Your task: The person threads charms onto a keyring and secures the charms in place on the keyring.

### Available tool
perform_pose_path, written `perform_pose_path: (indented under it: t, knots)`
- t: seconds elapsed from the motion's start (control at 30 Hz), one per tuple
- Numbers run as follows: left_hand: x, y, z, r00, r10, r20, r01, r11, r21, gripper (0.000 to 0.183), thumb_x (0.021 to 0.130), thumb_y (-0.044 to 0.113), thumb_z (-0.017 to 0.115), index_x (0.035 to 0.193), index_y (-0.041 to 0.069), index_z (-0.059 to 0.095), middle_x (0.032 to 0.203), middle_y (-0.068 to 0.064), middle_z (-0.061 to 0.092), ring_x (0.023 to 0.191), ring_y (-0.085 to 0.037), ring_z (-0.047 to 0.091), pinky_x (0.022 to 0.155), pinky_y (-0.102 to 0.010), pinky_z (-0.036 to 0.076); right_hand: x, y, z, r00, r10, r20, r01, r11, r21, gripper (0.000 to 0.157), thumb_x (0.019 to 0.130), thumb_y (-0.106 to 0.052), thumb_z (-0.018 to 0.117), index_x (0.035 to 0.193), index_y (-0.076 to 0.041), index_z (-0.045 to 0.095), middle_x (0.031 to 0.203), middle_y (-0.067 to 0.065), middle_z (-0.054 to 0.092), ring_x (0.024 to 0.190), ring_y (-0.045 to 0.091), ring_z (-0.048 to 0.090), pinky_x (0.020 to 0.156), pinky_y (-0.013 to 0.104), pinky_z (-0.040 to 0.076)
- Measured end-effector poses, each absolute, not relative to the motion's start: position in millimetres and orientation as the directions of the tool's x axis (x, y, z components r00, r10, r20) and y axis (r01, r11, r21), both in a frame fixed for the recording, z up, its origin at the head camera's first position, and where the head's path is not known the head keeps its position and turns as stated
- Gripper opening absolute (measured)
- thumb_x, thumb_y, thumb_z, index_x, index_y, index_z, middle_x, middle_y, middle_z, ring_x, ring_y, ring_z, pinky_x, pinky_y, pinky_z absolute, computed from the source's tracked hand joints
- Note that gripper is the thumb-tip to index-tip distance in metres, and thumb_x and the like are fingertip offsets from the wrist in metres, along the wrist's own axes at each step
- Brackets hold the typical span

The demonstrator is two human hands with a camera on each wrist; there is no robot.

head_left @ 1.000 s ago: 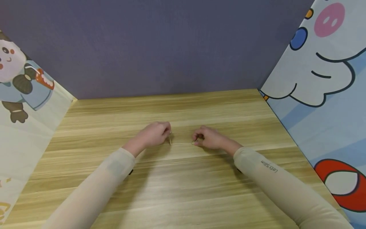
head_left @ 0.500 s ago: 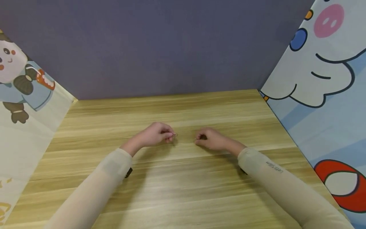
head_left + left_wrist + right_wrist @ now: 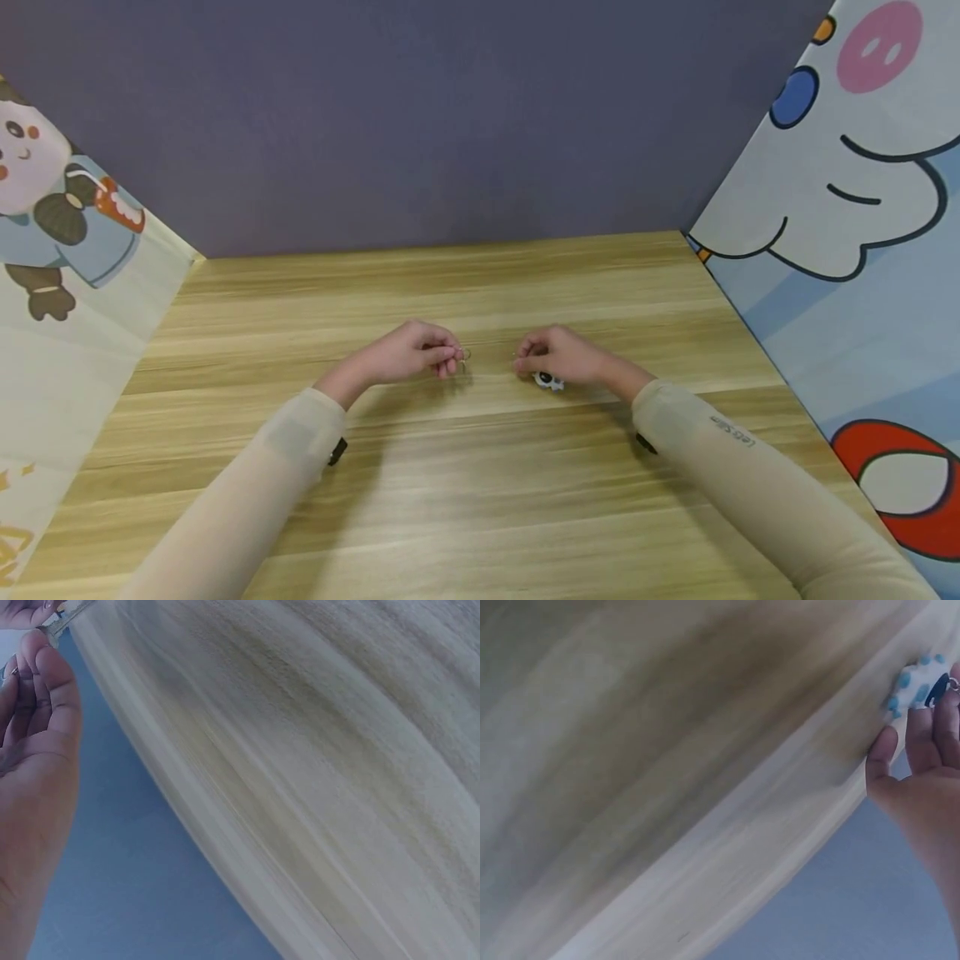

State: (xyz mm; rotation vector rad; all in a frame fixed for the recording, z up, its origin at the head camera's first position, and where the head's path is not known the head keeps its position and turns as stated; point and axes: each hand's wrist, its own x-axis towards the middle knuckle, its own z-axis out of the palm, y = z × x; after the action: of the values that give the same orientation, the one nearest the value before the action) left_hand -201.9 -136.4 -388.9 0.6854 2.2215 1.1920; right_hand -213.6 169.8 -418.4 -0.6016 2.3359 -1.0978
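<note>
My left hand pinches a small key with a thin metal ring at its fingertips, just above the table. In the left wrist view the key shows at the top corner, beyond the curled fingers. A short gap away, my right hand pinches a keychain by its metal end. The keychain's white charm hangs below the fingers. In the right wrist view the charm has light blue spots and a dark patch. The fingers partly cover its metal link.
Both hands are over a wood-grain table. A dark panel rises along its far edge. Cartoon-printed panels stand at the left and right. Dark wrist devices show under both pale sleeves.
My left hand has turned so the key and ring now point right from its fingertips. The right hand has moved slightly right, and the keychain charm has come into view below it.
</note>
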Motion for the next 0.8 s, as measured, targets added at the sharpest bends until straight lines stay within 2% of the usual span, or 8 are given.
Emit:
perform_pose_path:
  t: [0.17,0.27,0.37,0.5,0.6,0.73,0.8]
  knots:
    - [-201,-137,-391,-0.733,0.656,-0.179,0.218,0.475,0.852,0.025,0.113,0.008,0.049,0.114,-0.002,0.071,0.103,-0.023,0.073,0.088,-0.023,0.069,0.088,-0.053,0.062,-217,167,-413,-0.788,-0.570,-0.233,-0.195,0.590,-0.784,0.017,0.104,-0.023,0.070,0.104,-0.007,0.075,0.095,0.005,0.080,0.085,0.013,0.073,0.076,0.025,0.058]
    - [-200,-136,-391,-0.732,0.664,-0.152,0.267,0.485,0.832,0.024,0.113,0.008,0.049,0.113,-0.001,0.071,0.101,-0.021,0.073,0.088,-0.026,0.069,0.084,-0.049,0.062,-218,165,-410,-0.800,-0.560,-0.213,-0.209,0.594,-0.777,0.016,0.104,-0.024,0.070,0.103,-0.008,0.075,0.095,0.005,0.080,0.084,0.014,0.071,0.076,0.028,0.057]
    - [-199,-135,-392,-0.732,0.675,-0.092,0.376,0.513,0.771,0.023,0.113,0.006,0.049,0.112,-0.002,0.070,0.098,-0.019,0.074,0.086,-0.026,0.068,0.077,-0.037,0.061,-218,162,-406,-0.819,-0.543,-0.185,-0.216,0.591,-0.777,0.014,0.104,-0.023,0.070,0.104,-0.010,0.074,0.097,0.007,0.079,0.087,0.015,0.071,0.078,0.030,0.056]
    - [-198,-132,-393,-0.725,0.687,0.042,0.555,0.547,0.627,0.022,0.111,0.005,0.051,0.107,-0.002,0.072,0.092,-0.015,0.074,0.078,-0.015,0.063,0.069,-0.026,0.055,-214,154,-403,-0.840,-0.528,-0.125,-0.252,0.583,-0.772,0.011,0.104,-0.023,0.070,0.106,-0.013,0.074,0.099,0.003,0.078,0.091,0.016,0.072,0.082,0.034,0.057]
    - [-196,-130,-393,-0.717,0.688,0.117,0.620,0.551,0.558,0.021,0.111,0.006,0.053,0.105,-0.001,0.072,0.092,-0.014,0.074,0.077,-0.013,0.063,0.070,-0.029,0.056,-210,147,-402,-0.847,-0.529,-0.053,-0.302,0.562,-0.770,0.008,0.103,-0.023,0.073,0.104,-0.016,0.075,0.096,-0.001,0.077,0.090,0.015,0.072,0.083,0.037,0.059]
    - [-193,-126,-391,-0.706,0.693,0.147,0.650,0.551,0.524,0.020,0.111,0.006,0.054,0.105,0.000,0.072,0.095,-0.013,0.076,0.083,-0.021,0.070,0.077,-0.033,0.060,-204,140,-401,-0.843,-0.535,0.065,-0.388,0.519,-0.762,0.006,0.099,-0.022,0.078,0.097,-0.016,0.078,0.093,-0.002,0.079,0.088,0.017,0.072,0.084,0.038,0.059]
    - [-192,-124,-390,-0.695,0.702,0.153,0.666,0.550,0.504,0.020,0.110,0.005,0.054,0.106,0.000,0.073,0.097,-0.013,0.077,0.088,-0.024,0.073,0.079,-0.033,0.061,-203,137,-401,-0.836,-0.538,0.110,-0.423,0.504,-0.753,0.007,0.097,-0.022,0.080,0.093,-0.016,0.078,0.092,-0.003,0.080,0.083,0.016,0.070,0.082,0.035,0.057]
